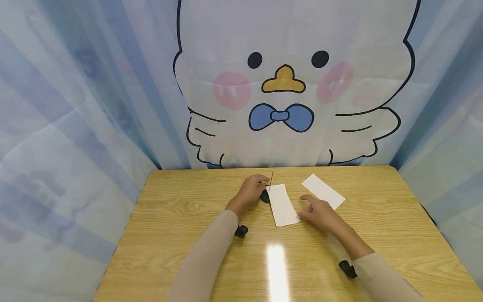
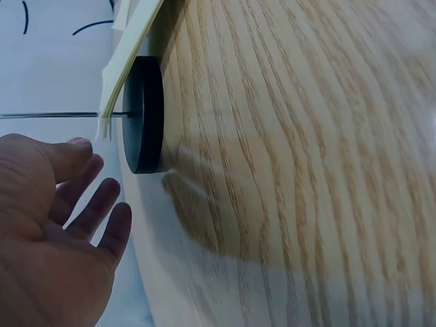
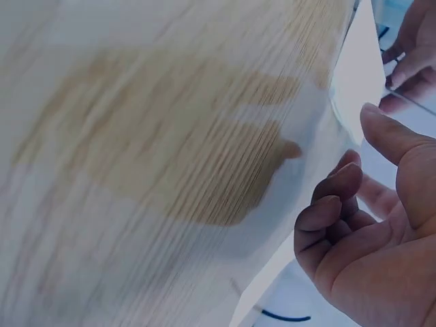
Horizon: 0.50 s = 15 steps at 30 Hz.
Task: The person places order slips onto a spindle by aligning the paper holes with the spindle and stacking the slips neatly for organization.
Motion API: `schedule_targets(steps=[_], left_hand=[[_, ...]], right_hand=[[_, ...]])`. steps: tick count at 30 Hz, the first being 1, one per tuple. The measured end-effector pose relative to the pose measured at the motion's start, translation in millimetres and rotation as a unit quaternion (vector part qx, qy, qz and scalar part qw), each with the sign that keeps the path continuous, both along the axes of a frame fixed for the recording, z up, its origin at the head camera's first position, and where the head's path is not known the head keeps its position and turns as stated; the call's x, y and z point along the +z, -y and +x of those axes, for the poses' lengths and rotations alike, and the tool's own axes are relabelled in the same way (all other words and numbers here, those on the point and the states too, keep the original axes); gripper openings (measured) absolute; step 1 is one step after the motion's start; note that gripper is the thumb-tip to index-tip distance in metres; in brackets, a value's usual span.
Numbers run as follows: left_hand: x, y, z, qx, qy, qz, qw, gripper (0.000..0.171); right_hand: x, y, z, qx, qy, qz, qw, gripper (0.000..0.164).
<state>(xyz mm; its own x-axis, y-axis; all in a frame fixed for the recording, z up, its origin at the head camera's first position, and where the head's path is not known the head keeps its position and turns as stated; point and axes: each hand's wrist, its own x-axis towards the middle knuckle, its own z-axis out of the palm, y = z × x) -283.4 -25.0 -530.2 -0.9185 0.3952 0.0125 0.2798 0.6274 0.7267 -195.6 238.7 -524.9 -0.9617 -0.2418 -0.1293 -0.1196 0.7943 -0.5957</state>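
A paper spike with a thin upright metal rod [image 1: 271, 178] and a round black base [image 2: 144, 116] stands toward the back of the table. Several lined white slips [image 1: 283, 205] are pierced near one end by the rod and slope down toward the front. Beside the rod, on its left, is my left hand [image 1: 250, 191], fingers apart and holding nothing. My right hand [image 1: 318, 214] hovers by the slips' lower right corner, thumb and fingers parted. Whether its thumb touches that corner I cannot tell. More lined paper [image 1: 320, 189] lies behind the right hand, partly covered by it.
The wooden table [image 1: 181, 251] meets a curtain [image 1: 283, 147] with a cartoon bird at its back edge. Curtains also hang at both sides. Black wrist-worn pieces show under the left wrist [image 1: 241, 231] and the right wrist [image 1: 347, 269].
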Motion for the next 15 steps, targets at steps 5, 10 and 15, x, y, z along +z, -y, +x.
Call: schedule_targets(steps=[5, 10, 15], left_hand=[[-0.7, 4, 1.6, -0.023, 0.025, -0.011, 0.9994, 0.044], [-4.6, 7, 2.6, -0.035, 0.025, -0.027, 0.9987, 0.049], [-5.2, 9, 5.0, -0.045, 0.024, -0.025, 0.9984, 0.055]], right_hand=[[-0.5, -18, -1.1, -0.008, -0.025, 0.006, 1.0, 0.056], [0.8, -37, -1.6, -0.025, -0.046, 0.006, 0.999, 0.055], [5.8, -54, -2.7, -0.047, -0.05, 0.012, 0.998, 0.054]])
